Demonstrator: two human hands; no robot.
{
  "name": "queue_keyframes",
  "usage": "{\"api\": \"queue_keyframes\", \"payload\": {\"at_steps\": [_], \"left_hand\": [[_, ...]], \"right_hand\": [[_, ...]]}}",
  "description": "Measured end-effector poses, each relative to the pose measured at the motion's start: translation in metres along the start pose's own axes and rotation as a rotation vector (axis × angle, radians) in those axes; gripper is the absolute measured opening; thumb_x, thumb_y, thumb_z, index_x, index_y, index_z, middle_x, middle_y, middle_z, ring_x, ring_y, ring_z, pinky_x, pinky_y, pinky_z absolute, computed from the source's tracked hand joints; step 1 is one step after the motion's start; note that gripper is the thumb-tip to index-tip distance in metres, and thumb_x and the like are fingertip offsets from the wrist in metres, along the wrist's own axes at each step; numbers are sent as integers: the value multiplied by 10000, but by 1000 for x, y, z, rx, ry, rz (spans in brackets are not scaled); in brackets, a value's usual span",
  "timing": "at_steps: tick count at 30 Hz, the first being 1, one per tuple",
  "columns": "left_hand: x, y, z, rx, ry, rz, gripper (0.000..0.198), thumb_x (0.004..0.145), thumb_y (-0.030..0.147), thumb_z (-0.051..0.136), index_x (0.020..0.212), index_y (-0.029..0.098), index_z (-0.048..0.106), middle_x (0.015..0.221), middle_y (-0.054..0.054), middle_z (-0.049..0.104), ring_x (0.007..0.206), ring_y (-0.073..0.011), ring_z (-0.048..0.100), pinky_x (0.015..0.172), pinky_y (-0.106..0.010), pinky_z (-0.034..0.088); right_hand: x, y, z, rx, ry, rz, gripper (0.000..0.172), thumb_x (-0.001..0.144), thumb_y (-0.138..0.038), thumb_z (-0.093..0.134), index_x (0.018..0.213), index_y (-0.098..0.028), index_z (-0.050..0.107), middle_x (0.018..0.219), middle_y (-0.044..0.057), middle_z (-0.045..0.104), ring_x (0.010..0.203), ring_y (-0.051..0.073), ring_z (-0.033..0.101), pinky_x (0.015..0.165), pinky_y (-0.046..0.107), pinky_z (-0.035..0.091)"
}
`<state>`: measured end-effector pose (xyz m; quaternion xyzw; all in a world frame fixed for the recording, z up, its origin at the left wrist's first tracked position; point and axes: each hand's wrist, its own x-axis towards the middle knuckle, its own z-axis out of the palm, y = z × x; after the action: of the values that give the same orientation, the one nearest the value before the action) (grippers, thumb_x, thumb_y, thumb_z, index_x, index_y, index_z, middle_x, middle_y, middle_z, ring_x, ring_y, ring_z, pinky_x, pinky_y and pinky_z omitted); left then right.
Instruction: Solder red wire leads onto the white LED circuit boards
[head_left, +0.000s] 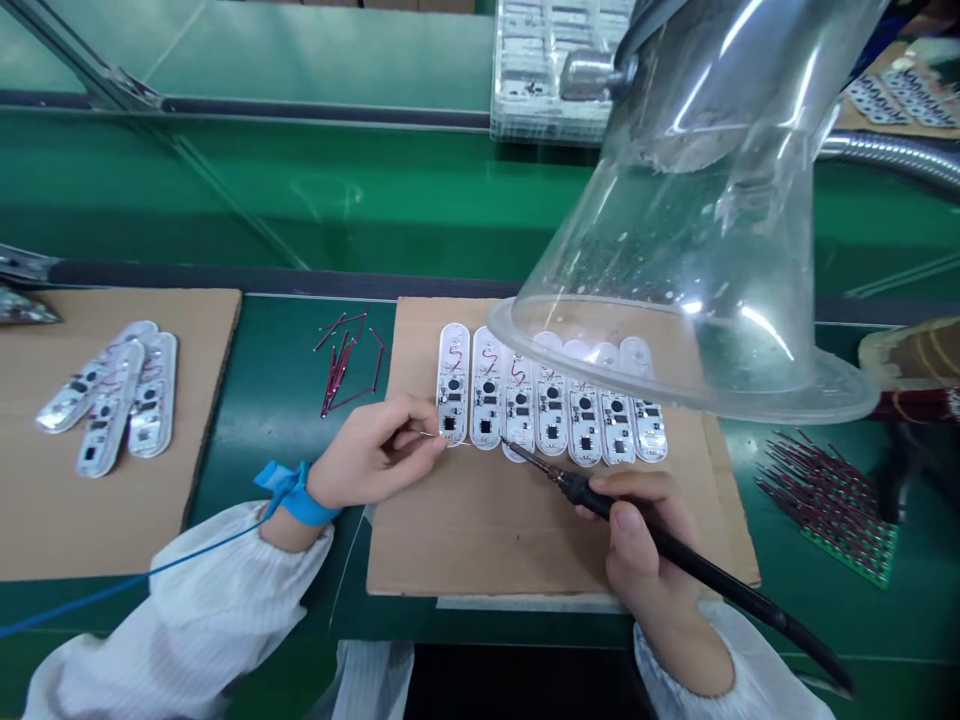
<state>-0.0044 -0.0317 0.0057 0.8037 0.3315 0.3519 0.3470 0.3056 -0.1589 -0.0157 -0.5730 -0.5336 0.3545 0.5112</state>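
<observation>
With your left hand (375, 455) pinching thin wire (431, 434) between its fingers at the boards (551, 410) lined up on the cardboard (480, 530), and your right hand (645, 545) closed around the soldering iron (577, 487), a wobbling tip could scorch a neighbouring chip.

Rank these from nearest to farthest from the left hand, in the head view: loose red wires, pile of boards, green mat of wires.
1. Loose red wires, just behind the left hand.
2. Pile of boards, on the left cardboard.
3. Green mat of wires, far right.
</observation>
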Motion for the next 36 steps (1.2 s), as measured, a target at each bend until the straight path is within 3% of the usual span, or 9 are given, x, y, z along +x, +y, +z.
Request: {"api": "queue_keyframes", "payload": {"at_steps": [19,22,29,34,36], "left_hand": [[3,1,0,12,-46,-16,136,1008,99,664,998,220,601,684,113,391,545,-77,362,524,-196,315],[3,1,0,13,-59,-41,124,1007,102,655,996,216,608,683,109,398,543,-77,363,522,-198,316],[3,0,0,-5,-49,-60,99,1008,130,653,973,214,615,683,99,430,533,-77,380,515,-199,330],[2,1,0,13,-57,-48,121,1003,100,643,977,215,618,676,109,417,539,-76,391,529,-190,333],[2,1,0,13,-59,-40,127,1002,95,649,981,217,619,680,109,422,543,-76,391,532,-186,335]], "right_hand": [[3,1,-1,-33,-63,-36,127,1117,-368,702,1199,-284,751,1007,45,789,801,208,767,744,355,668],[7,0,0,-44,-100,-48,131,1116,-385,704,1188,-285,748,963,40,775,786,214,769,713,357,664],[10,-1,3,-32,-53,-123,152,1117,-404,698,1167,-275,760,910,35,785,702,203,757,627,331,657],[9,-2,-1,-41,-147,-58,134,1113,-357,718,1222,-287,751,980,38,774,841,218,772,779,367,673],[9,-2,-1,-26,-144,-61,139,1116,-351,717,1234,-287,750,982,36,777,839,215,772,775,363,668]]}}
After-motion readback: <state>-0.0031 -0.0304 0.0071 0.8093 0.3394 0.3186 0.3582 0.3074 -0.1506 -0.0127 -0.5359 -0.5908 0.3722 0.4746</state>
